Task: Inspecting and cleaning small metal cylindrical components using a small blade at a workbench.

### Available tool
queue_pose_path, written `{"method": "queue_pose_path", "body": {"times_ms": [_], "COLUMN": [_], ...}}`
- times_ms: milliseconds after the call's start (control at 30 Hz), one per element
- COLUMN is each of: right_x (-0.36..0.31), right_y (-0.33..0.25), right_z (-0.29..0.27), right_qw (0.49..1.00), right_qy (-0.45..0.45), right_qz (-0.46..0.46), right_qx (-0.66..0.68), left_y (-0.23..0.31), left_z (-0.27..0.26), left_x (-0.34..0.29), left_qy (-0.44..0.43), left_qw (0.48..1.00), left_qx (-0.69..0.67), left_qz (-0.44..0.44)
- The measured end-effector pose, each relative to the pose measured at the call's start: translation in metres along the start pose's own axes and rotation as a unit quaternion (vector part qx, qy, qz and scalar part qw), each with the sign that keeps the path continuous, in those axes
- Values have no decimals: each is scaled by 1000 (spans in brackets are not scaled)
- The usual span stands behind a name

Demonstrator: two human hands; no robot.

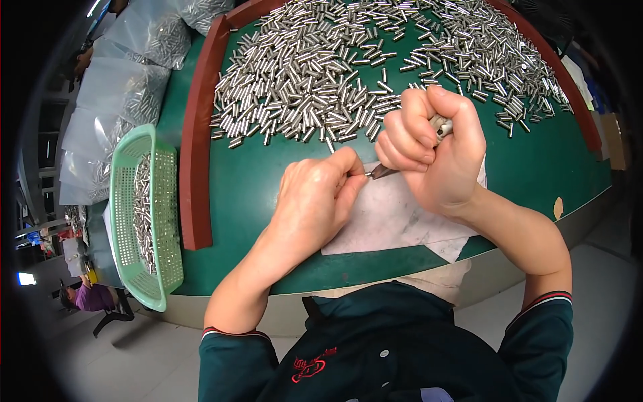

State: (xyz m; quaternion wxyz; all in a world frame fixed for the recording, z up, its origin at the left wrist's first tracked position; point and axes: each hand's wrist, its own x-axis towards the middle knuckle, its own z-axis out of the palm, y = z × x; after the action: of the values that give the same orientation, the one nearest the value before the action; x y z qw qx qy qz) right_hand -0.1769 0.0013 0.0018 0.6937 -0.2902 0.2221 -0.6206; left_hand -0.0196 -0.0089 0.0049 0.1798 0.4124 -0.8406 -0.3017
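Observation:
My left hand [311, 191] is closed in a pinch on a small metal pin, its bright end [368, 174] just showing past the thumb and forefinger. Wrapped in a fist, my right hand [434, 147] grips a hand tool with a dark, pointed tip [384, 171]. That tip meets or nearly meets the pin's end; the handle is mostly hidden by my fingers, with a pale bit showing at the top. Beneath both hands lies a smudged white cloth [388, 221]. Beyond them spreads a large heap of short silvery metal pins [295, 87], and a smaller heap [489, 53] lies to its right.
Red-brown rails [196, 161] border the green table [248, 194]. Left of the rail stands a light green plastic basket [165, 234] holding more pins. Clear plastic bags of pins [127, 100] line the far left. Another person [94, 298] is in the left background.

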Motion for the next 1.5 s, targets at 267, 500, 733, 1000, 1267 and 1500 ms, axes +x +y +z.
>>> {"method": "queue_pose_path", "body": {"times_ms": [267, 500, 733, 1000, 1267, 1500], "right_x": [0, -1, -3, -5, -9, -8], "right_y": [2, 3, 7, 9, 8, 7], "right_z": [-2, 3, 9, 7, 5, 5], "right_qw": [999, 1000, 995, 994, 995, 995], "right_qy": [-15, -19, -17, -13, 0, -10], "right_qz": [-6, 0, -29, -40, -32, -9], "right_qx": [34, -17, -94, -106, -91, -97], "left_y": [0, 2, -1, 0, -4, -22], "left_z": [1, 0, 2, 3, -9, -13], "left_x": [0, 2, 4, 7, 6, 8], "left_qy": [4, -10, -11, -8, -43, -123], "left_qw": [1000, 1000, 999, 998, 970, 749], "left_qx": [8, -21, -49, -58, -227, -630], "left_qz": [3, -8, -20, -13, -73, -165]}}
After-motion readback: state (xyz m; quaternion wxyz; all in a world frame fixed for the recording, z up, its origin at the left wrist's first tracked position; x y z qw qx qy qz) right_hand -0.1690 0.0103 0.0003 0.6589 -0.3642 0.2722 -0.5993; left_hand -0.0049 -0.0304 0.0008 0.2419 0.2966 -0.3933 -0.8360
